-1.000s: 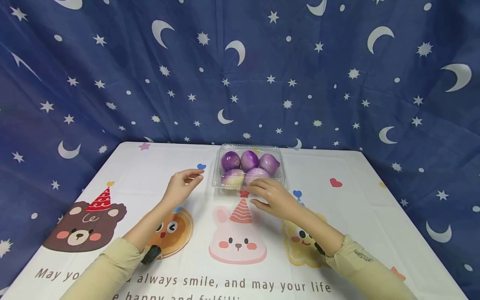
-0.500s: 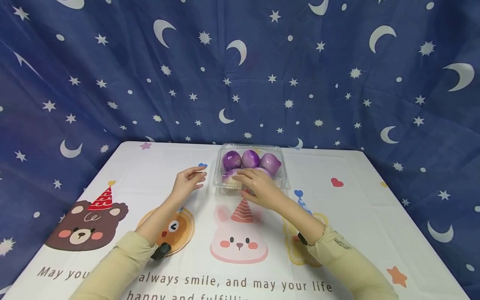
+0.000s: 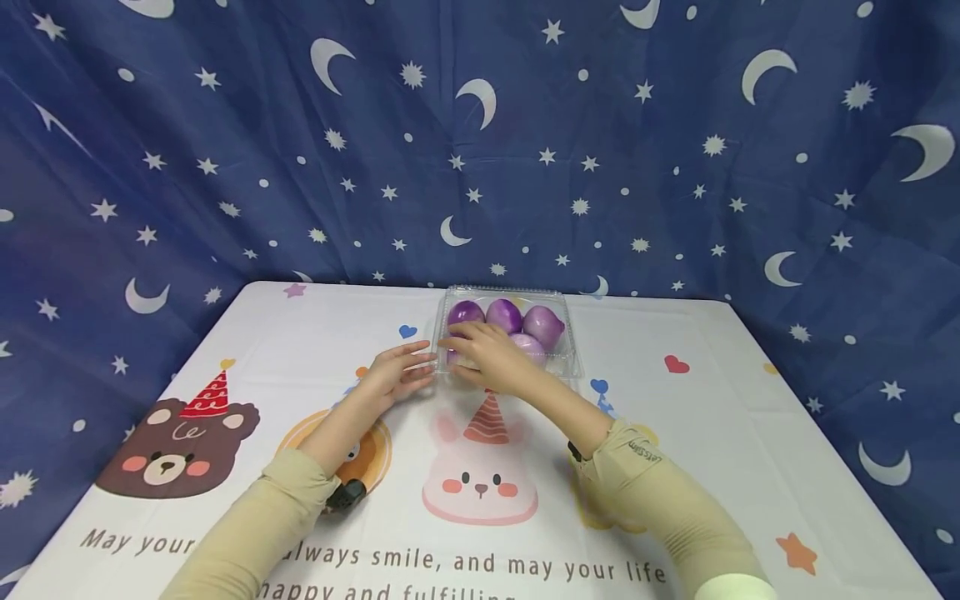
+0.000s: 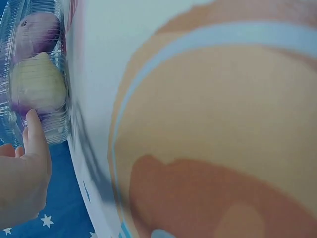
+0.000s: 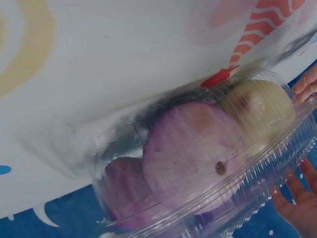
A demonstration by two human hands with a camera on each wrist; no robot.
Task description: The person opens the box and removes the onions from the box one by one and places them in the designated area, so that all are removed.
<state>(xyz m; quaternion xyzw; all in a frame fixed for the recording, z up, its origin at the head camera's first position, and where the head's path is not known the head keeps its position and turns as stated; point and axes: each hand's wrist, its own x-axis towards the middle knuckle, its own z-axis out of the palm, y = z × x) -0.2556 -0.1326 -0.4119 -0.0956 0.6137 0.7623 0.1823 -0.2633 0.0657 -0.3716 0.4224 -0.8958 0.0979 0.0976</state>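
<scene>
Fingers (image 4: 35,134) spread on both, we'd say; left hand (image 3: 396,375) just beside the box (image 3: 561,365), right hand (image 3: 491,357) over its left part; onions (image 3: 504,316) inside. We've got it at the table's (image 3: 750,467) far edge.

The tablecloth (image 3: 637,333) reads "smile, and may your life"; sleeve lettering (image 3: 645,452) is unclear.

The bare left hand (image 3: 397,377) has come up to the clear rectangular plastic box (image 3: 558,364), over which the bare right hand (image 3: 491,356) has shifted toward the white printed table (image 3: 637,337)'s left edge
</scene>
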